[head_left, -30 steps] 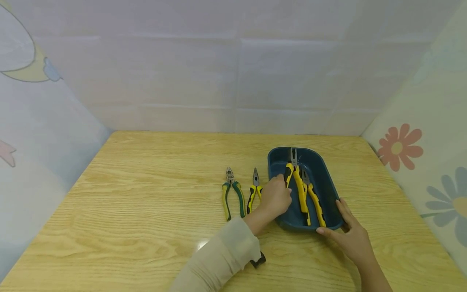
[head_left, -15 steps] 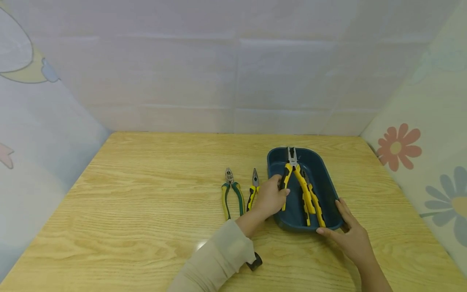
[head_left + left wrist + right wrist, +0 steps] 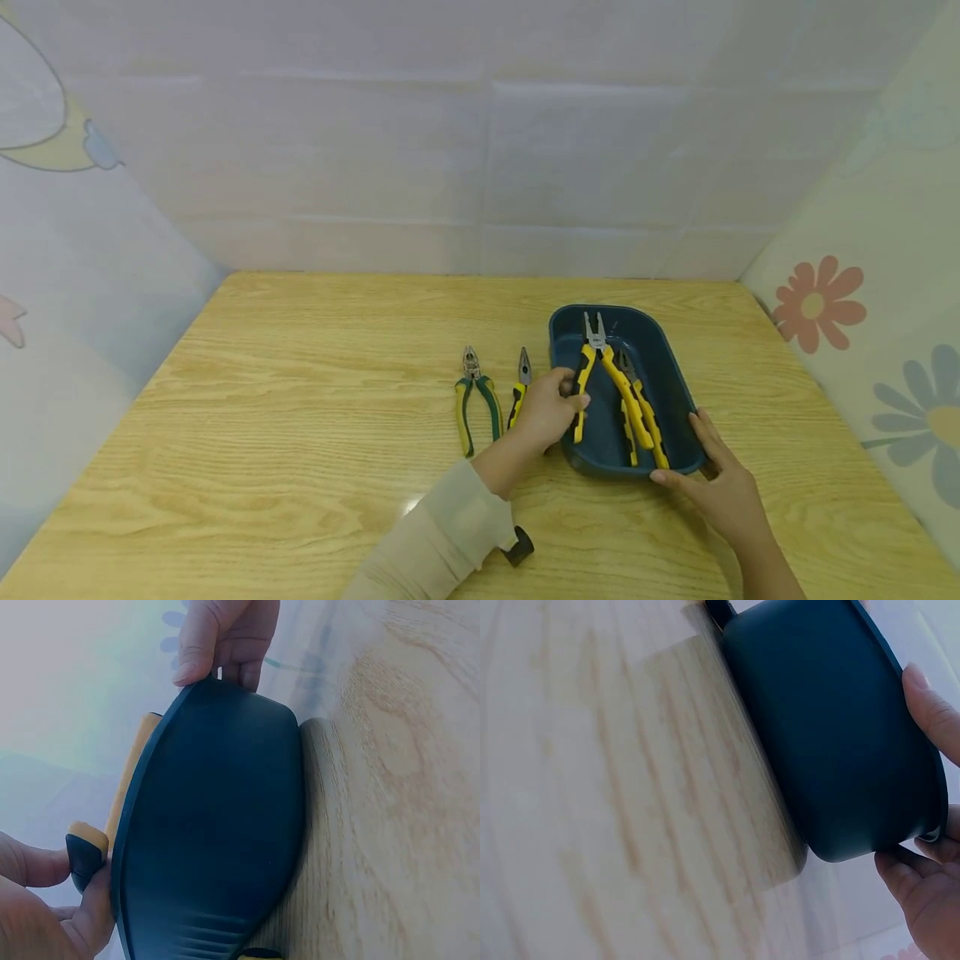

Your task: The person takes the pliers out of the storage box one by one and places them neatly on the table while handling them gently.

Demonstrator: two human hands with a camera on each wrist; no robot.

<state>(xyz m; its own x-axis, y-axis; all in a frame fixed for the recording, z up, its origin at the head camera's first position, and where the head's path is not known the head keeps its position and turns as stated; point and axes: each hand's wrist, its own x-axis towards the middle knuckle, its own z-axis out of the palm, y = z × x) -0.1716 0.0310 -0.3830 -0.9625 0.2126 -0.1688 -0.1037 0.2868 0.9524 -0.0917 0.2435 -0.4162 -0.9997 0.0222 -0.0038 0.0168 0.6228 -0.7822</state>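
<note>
In the head view a blue tray (image 3: 613, 467) stands at the right of the table. My left hand (image 3: 550, 410) reaches in over its left rim and pinches the left handle of yellow-and-black combination pliers (image 3: 597, 340), whose jaws are spread and point away. Thumb and fingers on that handle (image 3: 88, 838) show in the left wrist view. A second pair of yellow-handled pliers (image 3: 657, 433) lies in the tray, partly covered by the first. My right hand (image 3: 726, 492) grips the tray's near right corner, thumb on the rim and fingers (image 3: 901, 885) around the outside.
Left of the tray lie green-handled pliers (image 3: 491, 404) and yellow long-nose pliers (image 3: 525, 367), the latter partly hidden by my left hand. A pale wall (image 3: 480, 167) closes off the table's back edge. Flowered panels (image 3: 817, 375) flank the right side.
My left hand has moved slightly left and nearer with the gripped handle. The combination pliers have spread wider and shifted left and nearer in the tray. My right hand stays at the corner.
</note>
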